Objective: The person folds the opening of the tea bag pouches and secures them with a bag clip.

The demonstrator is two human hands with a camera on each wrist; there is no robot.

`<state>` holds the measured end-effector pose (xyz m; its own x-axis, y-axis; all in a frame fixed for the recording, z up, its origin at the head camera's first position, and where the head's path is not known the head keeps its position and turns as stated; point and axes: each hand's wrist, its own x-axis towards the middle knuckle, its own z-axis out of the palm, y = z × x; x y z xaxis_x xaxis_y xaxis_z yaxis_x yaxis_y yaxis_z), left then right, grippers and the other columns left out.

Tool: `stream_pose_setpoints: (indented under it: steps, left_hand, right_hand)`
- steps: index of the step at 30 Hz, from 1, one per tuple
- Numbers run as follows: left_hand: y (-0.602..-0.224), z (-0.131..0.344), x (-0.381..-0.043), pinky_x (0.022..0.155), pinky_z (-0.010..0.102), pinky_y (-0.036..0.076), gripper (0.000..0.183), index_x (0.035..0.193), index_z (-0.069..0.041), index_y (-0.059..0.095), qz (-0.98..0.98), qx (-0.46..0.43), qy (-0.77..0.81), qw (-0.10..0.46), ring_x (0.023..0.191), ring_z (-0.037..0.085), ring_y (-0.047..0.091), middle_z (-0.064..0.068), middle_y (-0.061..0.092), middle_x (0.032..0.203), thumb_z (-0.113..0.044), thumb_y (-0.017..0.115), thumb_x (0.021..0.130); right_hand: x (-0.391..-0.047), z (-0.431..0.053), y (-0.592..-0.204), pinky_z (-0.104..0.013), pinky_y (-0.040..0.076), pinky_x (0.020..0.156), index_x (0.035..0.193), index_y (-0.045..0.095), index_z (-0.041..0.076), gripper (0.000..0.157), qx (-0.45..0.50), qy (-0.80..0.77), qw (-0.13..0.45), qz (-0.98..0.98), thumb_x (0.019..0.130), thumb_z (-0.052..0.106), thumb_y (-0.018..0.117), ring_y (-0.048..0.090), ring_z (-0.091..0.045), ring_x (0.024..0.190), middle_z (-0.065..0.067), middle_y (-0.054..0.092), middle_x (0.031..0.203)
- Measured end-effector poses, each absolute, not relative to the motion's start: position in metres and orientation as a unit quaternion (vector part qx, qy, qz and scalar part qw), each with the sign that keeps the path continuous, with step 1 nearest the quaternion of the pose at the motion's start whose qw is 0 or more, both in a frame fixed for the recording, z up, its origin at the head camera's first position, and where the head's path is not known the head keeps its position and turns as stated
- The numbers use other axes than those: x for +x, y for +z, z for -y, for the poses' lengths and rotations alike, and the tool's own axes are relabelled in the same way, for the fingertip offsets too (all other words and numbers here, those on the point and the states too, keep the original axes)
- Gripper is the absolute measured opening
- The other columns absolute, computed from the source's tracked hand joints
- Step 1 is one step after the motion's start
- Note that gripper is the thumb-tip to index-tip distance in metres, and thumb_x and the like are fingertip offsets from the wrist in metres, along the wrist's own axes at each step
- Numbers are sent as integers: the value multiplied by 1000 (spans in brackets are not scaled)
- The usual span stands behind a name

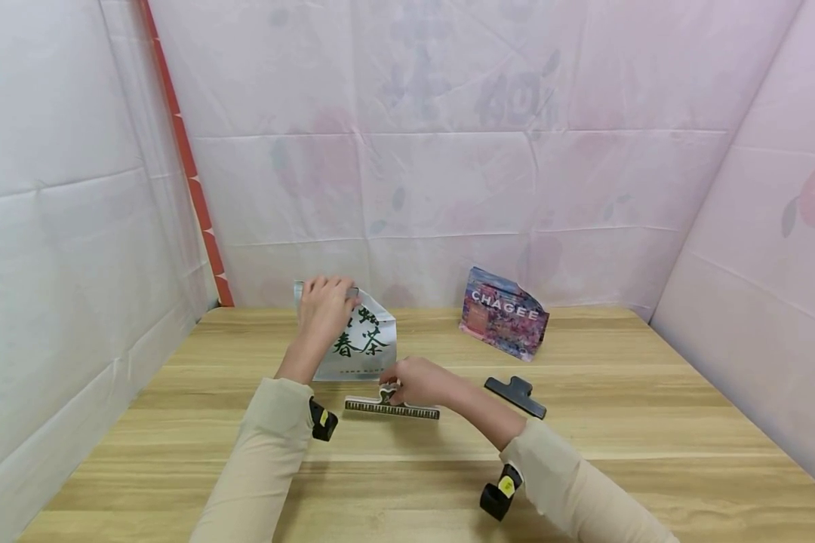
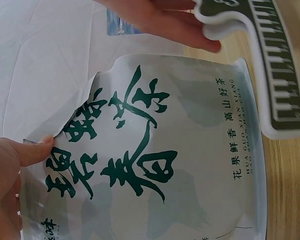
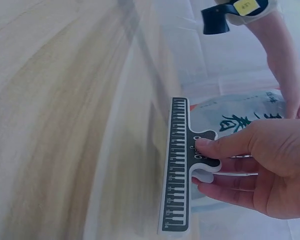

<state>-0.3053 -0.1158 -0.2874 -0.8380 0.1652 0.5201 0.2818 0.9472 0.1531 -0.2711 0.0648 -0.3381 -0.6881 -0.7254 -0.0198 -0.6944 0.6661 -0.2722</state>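
A pale silver tea bag (image 1: pixel 353 347) with green characters stands near the back of the table. My left hand (image 1: pixel 324 305) grips its folded top edge; in the left wrist view the thumb (image 2: pixel 37 150) presses on the fold. Just in front of the bag, my right hand (image 1: pixel 424 381) pinches a long clip (image 1: pixel 392 408) with a black-and-white piano-key pattern. The thumb lies on the clip's handle (image 3: pixel 205 145), with fingers behind it. In the right wrist view the clip (image 3: pixel 176 175) is apart from the table surface.
A dark clip (image 1: pixel 516 396) lies on the wooden table (image 1: pixel 394 483) to the right. Behind it stands a blue-and-pink CHAGEE bag (image 1: pixel 502 313). White patterned sheeting (image 1: pixel 441 181) surrounds the table at the back and sides.
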Motion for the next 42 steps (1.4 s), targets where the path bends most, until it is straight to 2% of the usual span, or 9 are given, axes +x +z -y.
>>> stream_pose_setpoints:
  steps: [11,17,28,36,42]
  left_hand:
    - [-288,116,-306,95,40,28,30,112,-9,62,951,-121,-112,260,105,26,48,6,61,112,-29,60,89]
    - [-288,117,-306,96,40,27,30,113,-9,61,953,-120,-112,254,107,26,48,5,60,113,-29,60,90]
    - [-286,116,-306,96,39,27,32,115,-9,61,956,-115,-114,245,107,26,48,6,60,114,-29,60,90]
    - [-285,116,-307,95,40,28,30,113,-9,61,956,-115,-115,245,105,26,48,6,61,112,-28,60,90]
    - [-285,117,-307,96,40,28,31,114,-9,61,955,-116,-119,244,106,26,48,6,61,113,-28,60,89]
  right_hand:
    - [-275,-82,-328,-32,49,74,100,67,4,24,-385,-171,35,-906,76,3,72,61,-20,87,-6,66,95]
    - [-280,-92,-323,-31,48,72,100,66,3,25,-385,-190,-2,-903,76,3,70,61,-19,85,-5,65,90]
    - [-285,-106,-318,-26,49,66,99,64,2,22,-374,-228,-29,-899,78,3,70,62,-17,78,-6,66,86]
    - [-288,-109,-315,-29,51,69,98,63,-1,20,-375,-255,-52,-890,78,-1,67,64,-23,80,-10,66,89]
    - [-288,-110,-310,-33,51,71,103,62,-3,24,-353,-280,-97,-888,80,0,67,63,-27,83,-15,65,96]
